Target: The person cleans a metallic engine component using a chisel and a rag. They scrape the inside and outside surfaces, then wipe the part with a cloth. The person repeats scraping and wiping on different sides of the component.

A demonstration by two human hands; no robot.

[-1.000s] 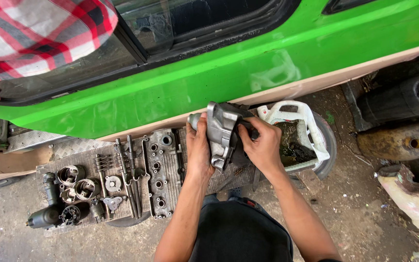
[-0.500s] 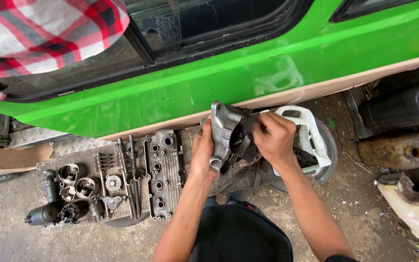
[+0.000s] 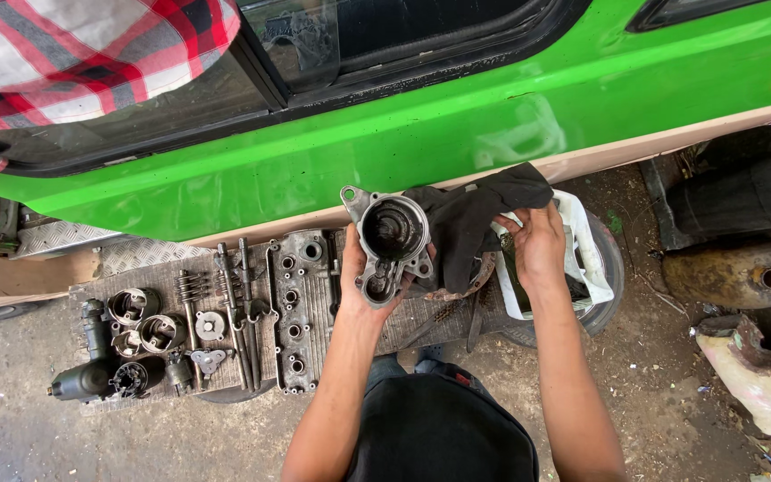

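My left hand (image 3: 360, 286) holds up a grey cast-metal housing (image 3: 391, 241) with a round dark bore facing me. My right hand (image 3: 537, 245) grips a black rag (image 3: 470, 214), drawn away to the right of the housing and hanging over a white cut-open plastic container (image 3: 589, 259). Both hands are above a metal plate laid with engine parts, in front of a green vehicle body (image 3: 457, 125).
On the plate lie a cylinder head (image 3: 296, 308), pistons (image 3: 140, 321), rods and springs (image 3: 225, 295) and small fittings. A tyre (image 3: 613, 295) sits under the white container. Dark metal tanks (image 3: 742, 232) stand at the right. A person's checked sleeve (image 3: 73, 54) shows top left.
My right hand has pulled the black rag out of the housing and off to the right. My left hand has turned the housing so that its bore faces me.
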